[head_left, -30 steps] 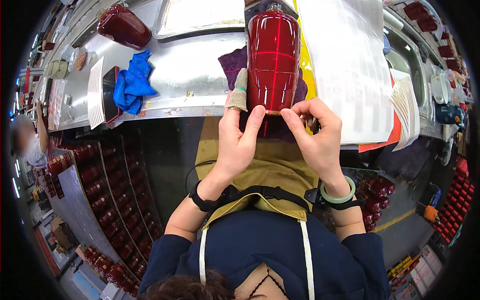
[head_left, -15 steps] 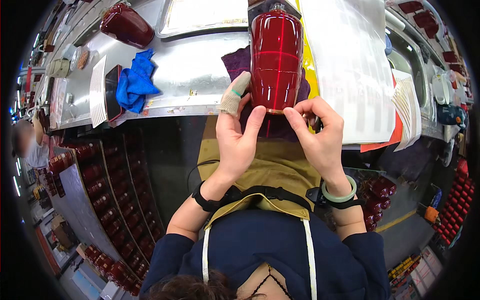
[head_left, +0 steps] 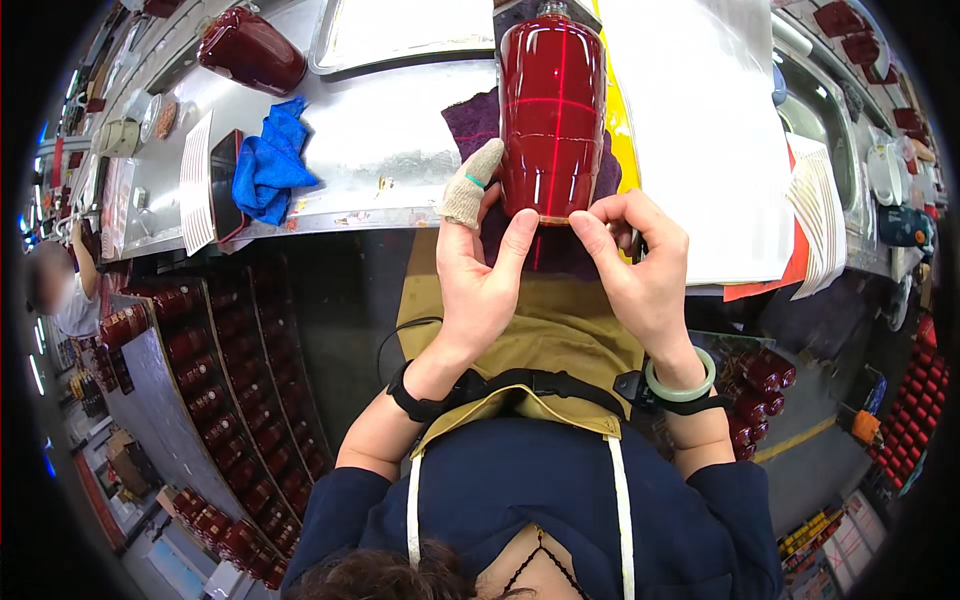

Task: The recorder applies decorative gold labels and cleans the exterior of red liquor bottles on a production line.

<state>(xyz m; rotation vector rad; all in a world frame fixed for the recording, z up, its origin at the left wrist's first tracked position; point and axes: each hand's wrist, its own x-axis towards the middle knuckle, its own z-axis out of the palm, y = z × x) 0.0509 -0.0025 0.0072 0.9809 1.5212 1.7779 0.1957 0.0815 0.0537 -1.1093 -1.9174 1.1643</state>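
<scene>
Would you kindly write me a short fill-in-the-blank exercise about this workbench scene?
1. The central red bottle has its neck toward the picture's ____ edge.
2. The hand with the knitted finger cover is the ____ one.
3. The pale green bangle is on the ____ wrist.
4. The crumpled cloth beside the phone-like device is ____.

Missing words: top; left; right; blue.

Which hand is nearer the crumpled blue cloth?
Left: the left hand, at the lower left of the red bottle, lies right of the blue cloth; the right hand, at the bottle's lower right, is farther right.
</scene>
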